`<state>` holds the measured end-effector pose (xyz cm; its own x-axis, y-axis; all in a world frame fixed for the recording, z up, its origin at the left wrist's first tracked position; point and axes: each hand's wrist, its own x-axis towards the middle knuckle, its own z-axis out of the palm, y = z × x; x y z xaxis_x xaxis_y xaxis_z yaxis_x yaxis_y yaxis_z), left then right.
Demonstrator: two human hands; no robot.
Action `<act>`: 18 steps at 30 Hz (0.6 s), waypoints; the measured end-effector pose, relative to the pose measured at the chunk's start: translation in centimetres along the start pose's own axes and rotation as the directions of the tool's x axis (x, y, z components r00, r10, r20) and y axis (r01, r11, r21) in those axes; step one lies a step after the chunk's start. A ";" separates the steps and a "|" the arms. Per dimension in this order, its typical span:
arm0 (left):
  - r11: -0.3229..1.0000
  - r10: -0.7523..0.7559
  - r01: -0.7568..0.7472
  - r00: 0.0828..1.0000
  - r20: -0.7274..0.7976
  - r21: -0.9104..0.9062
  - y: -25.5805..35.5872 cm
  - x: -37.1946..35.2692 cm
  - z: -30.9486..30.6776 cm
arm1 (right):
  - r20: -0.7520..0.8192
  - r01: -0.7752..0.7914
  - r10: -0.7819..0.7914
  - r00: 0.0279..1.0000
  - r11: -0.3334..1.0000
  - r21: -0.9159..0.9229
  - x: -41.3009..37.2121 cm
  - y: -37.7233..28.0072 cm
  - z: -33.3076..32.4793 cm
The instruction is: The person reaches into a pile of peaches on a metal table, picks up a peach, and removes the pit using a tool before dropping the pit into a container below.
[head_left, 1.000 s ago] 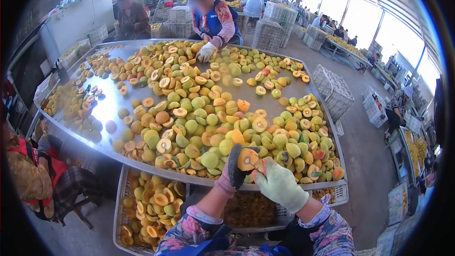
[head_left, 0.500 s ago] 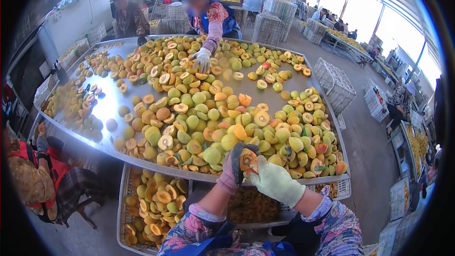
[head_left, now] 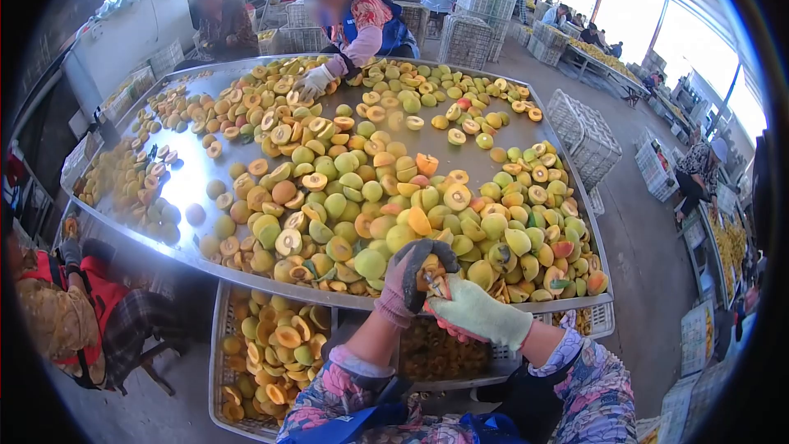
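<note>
My left hand (head_left: 408,279), in a pink and dark grey glove, is closed around a yellow peach half (head_left: 429,273). Its cut side faces my right hand (head_left: 481,312), which wears a pale green glove with red on the palm side. The right fingers are closed and press at the fruit; a small shiny piece shows there, but what they grip is mostly hidden. Both hands are above the near edge of a metal table (head_left: 238,279). Just beyond them lies a heap of green-yellow peach halves (head_left: 353,197), several with stones showing.
Below the table edge stands a crate (head_left: 218,362) of peach halves, beside a bin of darker pieces (head_left: 444,353). Across the table a co-worker's gloved hand (head_left: 314,82) touches the fruit. Another person sits at left (head_left: 62,312). Stacked crates (head_left: 583,140) stand at right.
The co-worker's gloved hand across the table has moved leftward over the fruit. My hands stay together at the peach half, slightly lower at the right; my view has shifted a little.
</note>
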<state>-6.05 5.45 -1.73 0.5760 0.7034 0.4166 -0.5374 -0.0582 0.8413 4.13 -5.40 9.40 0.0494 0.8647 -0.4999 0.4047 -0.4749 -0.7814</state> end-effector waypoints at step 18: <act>0.981 -0.188 0.186 0.982 -0.020 -0.057 1.5 0.1 1.1 | 0.487 -0.326 -0.024 0.873 0.713 0.620 1.1 3.9 -0.8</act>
<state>-6.13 4.61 -0.01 0.6544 0.7157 0.2442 -0.4551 0.1148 0.8830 6.48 -6.17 6.04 -0.4114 0.6868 -0.5992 -0.2939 -0.7223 -0.6261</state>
